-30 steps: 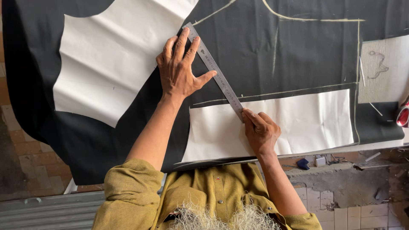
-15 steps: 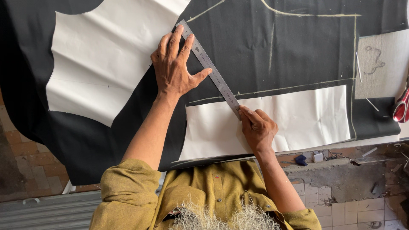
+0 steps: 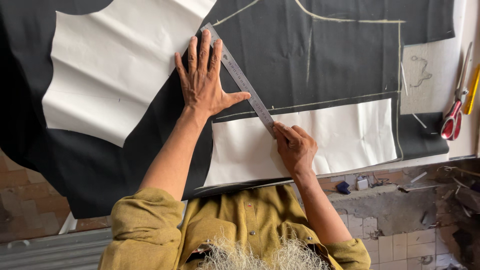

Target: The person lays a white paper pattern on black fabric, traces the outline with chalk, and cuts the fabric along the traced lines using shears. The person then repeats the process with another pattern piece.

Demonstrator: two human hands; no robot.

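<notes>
Across the table, a black cloth (image 3: 320, 60) is spread flat, and pale chalk lines are seen drawn on it. 2 white paper patterns are laid on the cloth: a large curved pattern (image 3: 115, 75) at the upper left and a rectangular pattern (image 3: 340, 135) near the table's front edge. A steel ruler (image 3: 239, 79) is laid slantwise on the cloth between the 2 patterns, with its lower end reaching the top edge of the rectangular pattern. The ruler is pinned by the left hand (image 3: 205, 82), which is pressed flat with fingers spread, the thumb stretched along the ruler's edge; nothing is gripped by it. The right hand (image 3: 296, 147) is closed, fingertips pinched at the ruler's lower end, and what is pinched cannot be made out. Red-handled scissors (image 3: 455, 112) are seen lying at the right edge, well apart from both hands.
</notes>
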